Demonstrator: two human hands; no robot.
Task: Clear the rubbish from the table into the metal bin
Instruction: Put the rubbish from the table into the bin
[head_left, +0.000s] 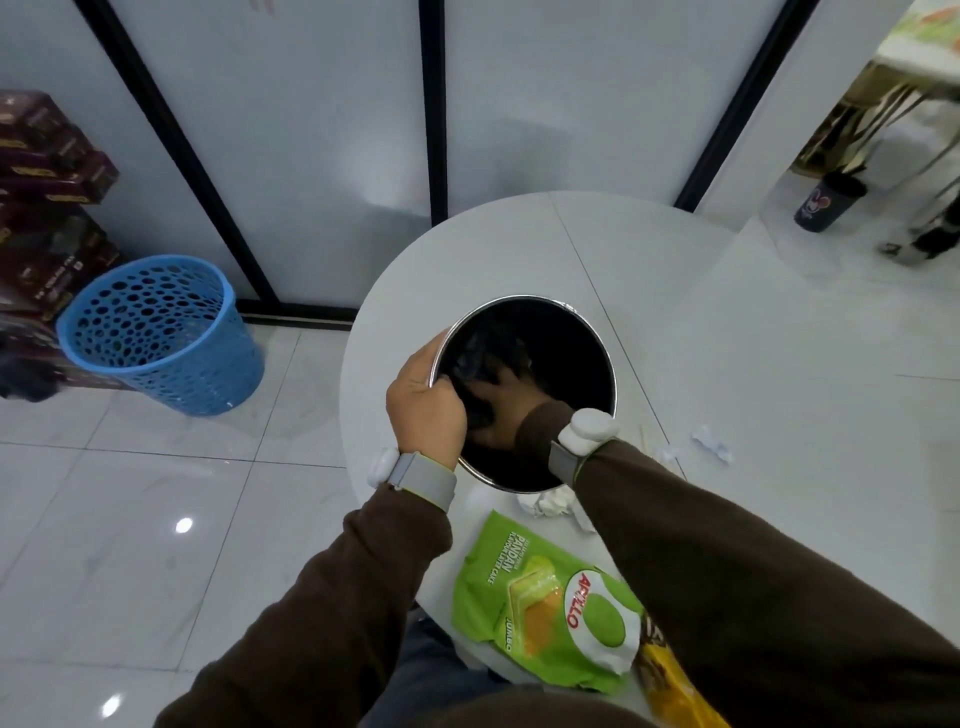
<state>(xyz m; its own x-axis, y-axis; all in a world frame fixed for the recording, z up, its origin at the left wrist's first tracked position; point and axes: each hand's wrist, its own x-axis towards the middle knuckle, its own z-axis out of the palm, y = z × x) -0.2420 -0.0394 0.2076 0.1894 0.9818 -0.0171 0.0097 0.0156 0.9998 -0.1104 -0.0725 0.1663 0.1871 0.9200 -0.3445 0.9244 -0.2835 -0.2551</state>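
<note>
The metal bin stands on the round white table, its inside dark with what looks like a black liner. My left hand grips the bin's near-left rim, fingers curled over the edge. My right hand reaches down inside the bin with its fingers spread against the black lining. Nothing shows in it. On the table near me lie a green pandan cake bag, a yellow packet partly under my right sleeve, and crumpled tissues just below the bin.
Another crumpled tissue lies on the table right of the bin. A blue plastic basket stands on the tiled floor at left, beside stacked dark boxes. A black cup is on the floor at far right. Glass partitions stand behind the table.
</note>
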